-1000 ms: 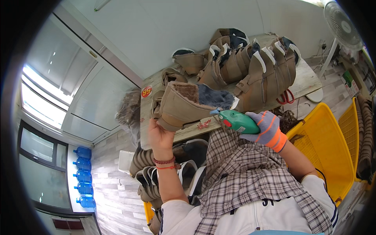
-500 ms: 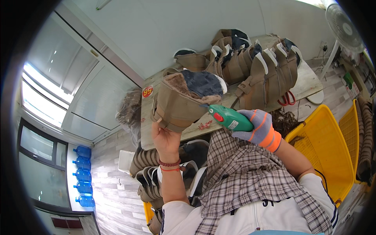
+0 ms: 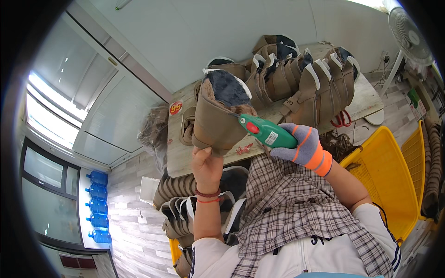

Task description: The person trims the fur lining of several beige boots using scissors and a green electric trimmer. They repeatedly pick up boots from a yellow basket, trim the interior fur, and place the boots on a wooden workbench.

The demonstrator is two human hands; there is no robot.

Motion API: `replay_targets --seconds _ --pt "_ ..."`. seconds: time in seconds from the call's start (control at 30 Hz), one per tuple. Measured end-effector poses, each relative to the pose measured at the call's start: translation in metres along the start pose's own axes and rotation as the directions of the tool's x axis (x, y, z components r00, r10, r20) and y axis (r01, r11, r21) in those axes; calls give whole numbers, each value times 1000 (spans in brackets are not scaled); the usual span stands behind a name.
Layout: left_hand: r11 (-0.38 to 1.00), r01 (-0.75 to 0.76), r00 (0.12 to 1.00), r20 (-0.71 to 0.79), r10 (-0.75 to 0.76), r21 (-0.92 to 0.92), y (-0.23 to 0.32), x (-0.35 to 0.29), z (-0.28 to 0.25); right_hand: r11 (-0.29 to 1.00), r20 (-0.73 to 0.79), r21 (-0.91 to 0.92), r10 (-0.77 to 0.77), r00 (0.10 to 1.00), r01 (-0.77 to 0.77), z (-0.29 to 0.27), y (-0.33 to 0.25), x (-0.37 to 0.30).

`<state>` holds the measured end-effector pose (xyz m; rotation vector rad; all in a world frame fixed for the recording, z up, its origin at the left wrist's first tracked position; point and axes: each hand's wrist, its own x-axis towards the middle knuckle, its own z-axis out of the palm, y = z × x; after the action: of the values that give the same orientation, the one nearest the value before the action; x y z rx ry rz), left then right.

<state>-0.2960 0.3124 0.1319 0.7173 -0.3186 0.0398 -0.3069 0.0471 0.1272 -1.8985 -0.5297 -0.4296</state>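
In my bare left hand (image 3: 207, 169) is a brown boot upper (image 3: 214, 125), gripped by its lower edge with the thumb in front. Brown fleece and dark lining show in its opening, and a white strip edges it. My right hand (image 3: 299, 146), in a grey and orange glove, is closed around a green handheld power cutter (image 3: 266, 131) with a red button. The cutter's narrow tip meets the upper's rim on the near side; whether it bites into the material I cannot make out.
Several finished-looking uppers (image 3: 320, 92) stand in rows on the wooden table (image 3: 185, 160), beside red-handled scissors (image 3: 342, 118). More uppers (image 3: 178, 211) are stacked below at left. A yellow crate (image 3: 384, 180) stands at right, near a white fan (image 3: 410, 34). Blue water bottles (image 3: 98, 207) line the far left.
My left hand has turned the upper, so its opening now tilts more upright with the white strip toward the top right. The cutter has shifted slightly left along the rim.
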Motion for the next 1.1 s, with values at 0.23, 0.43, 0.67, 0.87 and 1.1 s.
replay_targets --seconds 0.23,0.43,0.67,0.87,1.1 --pt "939 -179 981 131 146 294 -18 0 -21 993 -24 62 98 995 -96 3 2 1" --pt "659 -122 986 14 167 742 -27 -6 -34 969 -42 136 214 976 -207 4 1 2" --pt "-16 -487 848 477 233 873 -36 4 -25 935 -58 266 258 965 -234 4 8 4" --pt "-67 -549 820 553 147 833 -44 2 -23 826 28 433 387 922 -360 -4 -1 10" --pt "-85 -602 790 608 79 794 -49 -5 -30 691 133 586 433 892 -423 -14 -11 16"
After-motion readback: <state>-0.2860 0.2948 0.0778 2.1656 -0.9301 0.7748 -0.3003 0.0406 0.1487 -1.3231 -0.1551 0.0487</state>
